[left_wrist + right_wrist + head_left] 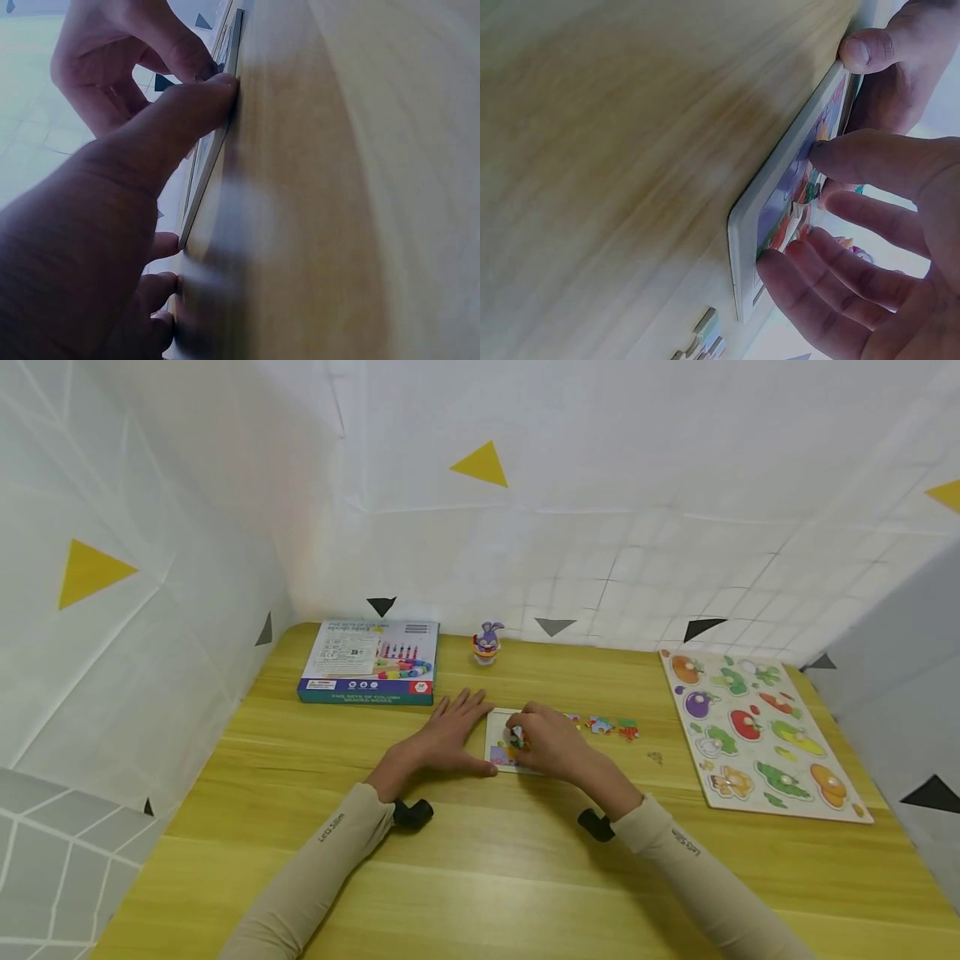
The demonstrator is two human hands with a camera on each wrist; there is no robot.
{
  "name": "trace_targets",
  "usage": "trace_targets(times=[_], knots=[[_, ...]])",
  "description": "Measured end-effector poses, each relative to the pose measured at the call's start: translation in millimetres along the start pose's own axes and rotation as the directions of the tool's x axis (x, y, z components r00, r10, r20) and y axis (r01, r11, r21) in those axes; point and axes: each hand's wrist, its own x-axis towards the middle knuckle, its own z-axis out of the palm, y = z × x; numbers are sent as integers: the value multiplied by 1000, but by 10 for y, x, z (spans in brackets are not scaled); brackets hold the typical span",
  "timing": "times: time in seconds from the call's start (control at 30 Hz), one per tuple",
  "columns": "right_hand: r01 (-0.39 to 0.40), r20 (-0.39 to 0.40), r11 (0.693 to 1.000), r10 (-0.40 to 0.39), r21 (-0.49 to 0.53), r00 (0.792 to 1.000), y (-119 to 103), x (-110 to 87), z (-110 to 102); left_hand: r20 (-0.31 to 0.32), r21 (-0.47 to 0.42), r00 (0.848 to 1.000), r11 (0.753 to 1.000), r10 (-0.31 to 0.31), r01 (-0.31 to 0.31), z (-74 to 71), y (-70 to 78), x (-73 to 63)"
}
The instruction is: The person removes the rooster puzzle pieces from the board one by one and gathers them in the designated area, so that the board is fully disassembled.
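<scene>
A framed jigsaw puzzle [498, 733] lies on the bench [465, 868], its long axis apparently running left to right, its inside directly beneath the right hand [553, 742]. That grip is half-curled; whether it pinches a piece cannot be told. The left hand [446, 739], fingers spread and holding nothing, touches the puzzle's left edge. Loose pieces [600, 725] and a vegetable pegboard [753, 753] sit right of the puzzle.

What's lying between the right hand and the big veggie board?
Loose puzzle pieces lie between the right hand and the veggie board; the head view shows them.
</scene>
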Motion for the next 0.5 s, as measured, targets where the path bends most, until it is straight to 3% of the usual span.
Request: trace_targets(times=[0.5], knots=[[-45,-14,999,45,-1,999,-13,-29,-3,2,17,1000,1000,-2,2,6,4,3]])
